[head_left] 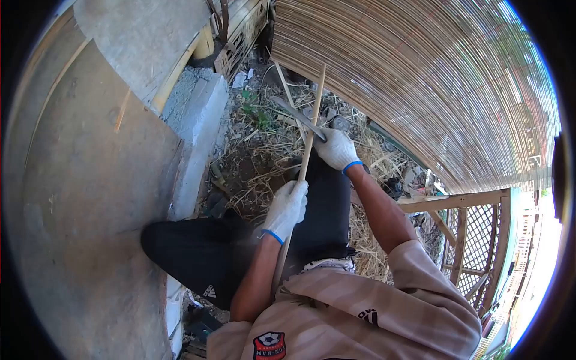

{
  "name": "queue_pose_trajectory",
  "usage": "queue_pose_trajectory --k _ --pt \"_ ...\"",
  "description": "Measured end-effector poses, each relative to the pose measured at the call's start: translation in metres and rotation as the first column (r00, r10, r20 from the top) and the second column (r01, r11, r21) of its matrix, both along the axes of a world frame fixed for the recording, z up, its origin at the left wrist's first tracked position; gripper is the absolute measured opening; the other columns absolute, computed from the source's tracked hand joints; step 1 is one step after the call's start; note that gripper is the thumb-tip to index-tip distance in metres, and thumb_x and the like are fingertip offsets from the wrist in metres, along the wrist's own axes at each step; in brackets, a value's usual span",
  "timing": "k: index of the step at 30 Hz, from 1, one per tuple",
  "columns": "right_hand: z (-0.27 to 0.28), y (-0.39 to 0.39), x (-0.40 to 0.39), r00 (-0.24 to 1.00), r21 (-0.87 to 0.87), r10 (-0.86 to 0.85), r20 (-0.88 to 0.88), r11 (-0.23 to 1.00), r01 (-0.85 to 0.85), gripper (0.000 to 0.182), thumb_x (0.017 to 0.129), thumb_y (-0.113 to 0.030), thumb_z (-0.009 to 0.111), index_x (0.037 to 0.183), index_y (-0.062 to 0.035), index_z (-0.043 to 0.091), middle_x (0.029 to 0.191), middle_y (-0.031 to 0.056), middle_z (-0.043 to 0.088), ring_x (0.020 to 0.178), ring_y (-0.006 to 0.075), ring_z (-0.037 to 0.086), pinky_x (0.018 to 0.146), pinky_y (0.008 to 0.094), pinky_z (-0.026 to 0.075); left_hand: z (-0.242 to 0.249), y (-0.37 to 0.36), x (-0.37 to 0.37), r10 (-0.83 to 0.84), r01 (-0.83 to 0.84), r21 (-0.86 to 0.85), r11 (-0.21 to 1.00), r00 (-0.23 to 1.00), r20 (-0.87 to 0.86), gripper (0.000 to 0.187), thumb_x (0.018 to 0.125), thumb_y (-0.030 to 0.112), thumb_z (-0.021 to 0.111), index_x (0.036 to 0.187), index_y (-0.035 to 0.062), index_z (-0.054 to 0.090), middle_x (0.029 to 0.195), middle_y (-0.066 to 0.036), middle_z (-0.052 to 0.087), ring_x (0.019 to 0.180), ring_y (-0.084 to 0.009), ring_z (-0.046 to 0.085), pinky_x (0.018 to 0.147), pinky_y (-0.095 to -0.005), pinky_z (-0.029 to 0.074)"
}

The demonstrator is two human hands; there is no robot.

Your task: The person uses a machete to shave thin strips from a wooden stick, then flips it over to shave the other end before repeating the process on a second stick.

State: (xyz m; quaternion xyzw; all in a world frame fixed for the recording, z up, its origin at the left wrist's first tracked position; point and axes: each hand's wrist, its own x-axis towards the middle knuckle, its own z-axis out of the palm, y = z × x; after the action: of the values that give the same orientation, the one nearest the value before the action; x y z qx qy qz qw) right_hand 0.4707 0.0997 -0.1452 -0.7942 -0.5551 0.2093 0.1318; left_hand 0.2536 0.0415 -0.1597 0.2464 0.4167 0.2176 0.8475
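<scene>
My left hand, in a white glove with a blue cuff, is closed around a long pale strip of bamboo. The strip runs from against my body up past my knee, its far end tapering. A knife with a curved grey blade is gripped in my gloved right hand. Its blade crosses the strip from right to left, just beyond my knee; whether the edge is cutting in, I cannot make out. A second thin pale strip slants away behind the blade.
Dry straw and rubble cover the ground ahead. To the left stand a concrete block and a large wooden board. A slatted bamboo screen leans at upper right, above a wooden lattice frame.
</scene>
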Motion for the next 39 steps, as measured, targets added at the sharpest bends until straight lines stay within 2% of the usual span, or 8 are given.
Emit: queue_pose_trajectory --k 5,11,19,22,27,30,33,39 --pt "0.004 -0.01 0.001 0.997 -0.014 0.075 -0.028 0.997 -0.075 0.03 0.098 -0.034 0.066 0.108 -0.0077 0.077 0.1 0.0249 0.076 0.102 0.0446 0.073 0.091 0.0531 0.057 -0.002 0.001 0.0 0.01 -0.011 0.012 1.0 0.998 0.067 0.02 0.111 0.029 0.064 0.097 0.0164 0.058 0.064 0.012 0.04 0.044 -0.0006 0.036 0.039 -0.0215 0.026" --pt "-0.009 0.014 0.016 0.991 -0.002 -0.048 0.122 0.999 0.049 0.032 0.094 -0.035 0.066 0.108 -0.0092 0.08 0.103 0.0255 0.077 0.102 0.0466 0.073 0.093 0.0543 0.058 0.021 -0.018 -0.025 -0.008 0.009 0.021 1.0 0.999 -0.045 0.019 0.111 0.026 0.062 0.097 0.0164 0.056 0.066 0.013 0.04 0.046 0.0005 0.035 0.04 -0.0212 0.025" --pt "-0.013 0.04 0.074 0.947 -0.012 -0.321 -0.016 0.947 0.32 0.042 0.094 -0.042 0.068 0.107 -0.0038 0.08 0.099 0.0283 0.077 0.101 0.0473 0.073 0.093 0.0524 0.056 0.03 -0.045 -0.044 -0.049 0.052 0.026 0.998 0.993 -0.112 0.025 0.11 0.031 0.062 0.092 0.0155 0.054 0.067 0.012 0.041 0.048 0.0001 0.037 0.042 -0.0214 0.027" --pt "-0.024 0.009 0.058 0.978 0.213 -0.077 -0.192 0.97 0.118 0.053 0.102 -0.049 0.063 0.108 0.0024 0.076 0.093 0.0203 0.076 0.091 0.0342 0.073 0.087 0.0458 0.055 0.028 -0.032 -0.038 -0.026 0.031 0.049 0.998 0.994 -0.106 0.025 0.11 0.031 0.062 0.093 0.0148 0.055 0.067 0.011 0.041 0.048 0.0004 0.037 0.042 -0.0211 0.027" --pt "-0.02 -0.015 0.047 0.895 0.164 -0.103 -0.435 0.968 0.191 0.047 0.107 -0.045 0.06 0.111 -0.0014 0.077 0.079 0.0072 0.069 0.076 0.0168 0.064 0.072 0.0354 0.051 0.023 -0.029 -0.038 -0.043 0.049 0.054 0.997 0.994 -0.103 0.021 0.111 0.025 0.061 0.095 0.0137 0.056 0.068 0.011 0.042 0.05 0.0011 0.037 0.042 -0.0203 0.028" --pt "-0.008 -0.007 0.041 0.69 -0.124 -0.32 -0.649 0.939 0.32 0.047 0.104 -0.051 0.067 0.103 -0.0057 0.079 0.065 -0.0079 0.051 0.055 0.0063 0.046 0.05 0.0311 0.035 0.03 -0.03 -0.032 -0.074 0.079 0.048 0.996 0.991 -0.111 0.02 0.111 0.024 0.061 0.095 0.0133 0.056 0.068 0.01 0.043 0.05 0.0003 0.038 0.043 -0.0205 0.029" --pt "-0.006 0.002 0.044 0.705 -0.1 -0.25 -0.663 0.964 0.248 0.048 0.102 -0.052 0.07 0.103 -0.0049 0.078 0.065 -0.007 0.052 0.054 0.0068 0.046 0.048 0.032 0.034 0.031 -0.032 -0.031 -0.107 0.113 0.044 0.993 0.988 -0.114 0.022 0.111 0.026 0.061 0.096 0.0109 0.058 0.069 0.007 0.049 0.052 -0.0024 0.046 0.045 -0.0217 0.035" --pt "0.021 0.03 0.046 0.822 -0.136 -0.293 -0.488 0.956 0.26 0.056 0.099 -0.057 0.07 0.103 -0.0017 0.079 0.088 0.0075 0.071 0.083 0.0169 0.065 0.08 0.0357 0.053 0.027 -0.038 -0.046 -0.13 0.145 0.102 0.984 0.982 -0.134 0.027 0.111 0.029 0.06 0.099 0.0056 0.063 0.073 -0.001 0.061 0.058 -0.008 0.058 0.051 -0.0248 0.045"
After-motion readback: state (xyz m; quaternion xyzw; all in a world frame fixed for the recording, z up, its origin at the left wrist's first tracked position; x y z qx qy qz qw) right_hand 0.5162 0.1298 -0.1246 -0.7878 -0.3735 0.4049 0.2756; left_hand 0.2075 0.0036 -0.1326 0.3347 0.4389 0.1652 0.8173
